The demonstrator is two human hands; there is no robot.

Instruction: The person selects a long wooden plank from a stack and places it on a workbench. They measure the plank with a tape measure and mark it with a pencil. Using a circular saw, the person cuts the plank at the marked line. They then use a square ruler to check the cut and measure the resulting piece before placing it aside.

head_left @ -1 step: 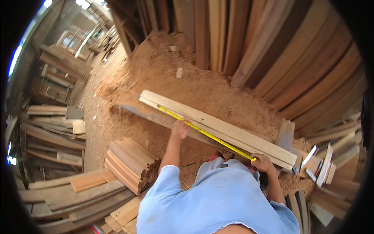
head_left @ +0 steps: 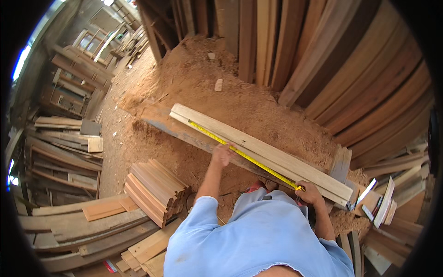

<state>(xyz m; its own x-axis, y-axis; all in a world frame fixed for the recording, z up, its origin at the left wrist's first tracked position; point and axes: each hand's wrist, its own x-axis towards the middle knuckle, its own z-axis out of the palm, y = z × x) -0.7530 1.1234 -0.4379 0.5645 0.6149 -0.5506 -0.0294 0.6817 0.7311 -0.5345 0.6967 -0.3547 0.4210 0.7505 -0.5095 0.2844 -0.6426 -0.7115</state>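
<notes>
Gripping the yellow tape measure (head_left: 258,162) in its curled fingers, the right hand (head_left: 310,193) sits nearer the pale board's (head_left: 286,161) lower-right end, the left hand (head_left: 222,155) touching mid-tape, pinch unclear, the board just beyond, its long axis parallel.

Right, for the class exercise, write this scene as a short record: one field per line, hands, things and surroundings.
Left hand: at the yellow tape measure, between its ends; grip unclear
Right hand: closed on the tape measure's right end
Tape measure: stretched along the near side of the pale board
Pale board: slanting, left end farther away
Lower left: stack of wooden strips
Upper right: row of long planks
</notes>
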